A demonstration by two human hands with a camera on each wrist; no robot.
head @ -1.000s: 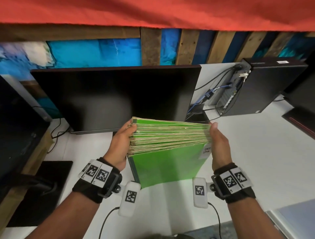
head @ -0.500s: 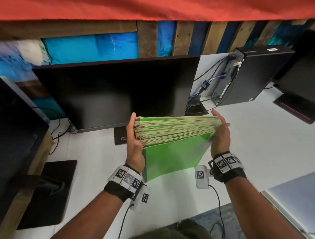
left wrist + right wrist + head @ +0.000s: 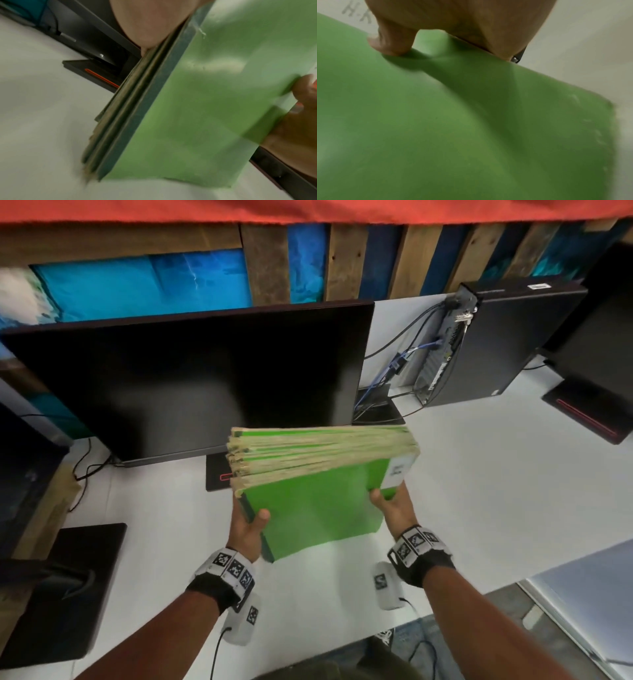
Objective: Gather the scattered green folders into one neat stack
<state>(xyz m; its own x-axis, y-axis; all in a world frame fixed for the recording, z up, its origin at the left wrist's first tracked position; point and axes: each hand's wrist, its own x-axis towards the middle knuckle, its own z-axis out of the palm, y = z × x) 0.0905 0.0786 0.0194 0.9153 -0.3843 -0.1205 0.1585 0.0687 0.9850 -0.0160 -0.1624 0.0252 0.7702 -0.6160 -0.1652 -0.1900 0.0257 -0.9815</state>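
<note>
Folders (image 3: 318, 474) mid-frame, held on edge above desk (image 3: 479, 491). Left hand (image 3: 248, 529) and right hand (image 3: 392, 508) each pinch a lower corner, thumbs on front cover. Risk: loose upper edges fan, inner folders slip out.

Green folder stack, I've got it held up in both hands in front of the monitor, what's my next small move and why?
Probably lower the green folder stack and tap its bottom edge on the white desk. The left hand and right hand hold it upright by its lower sides, yet the top edges look fanned and uneven at the left end, so it isn't squared.
</note>
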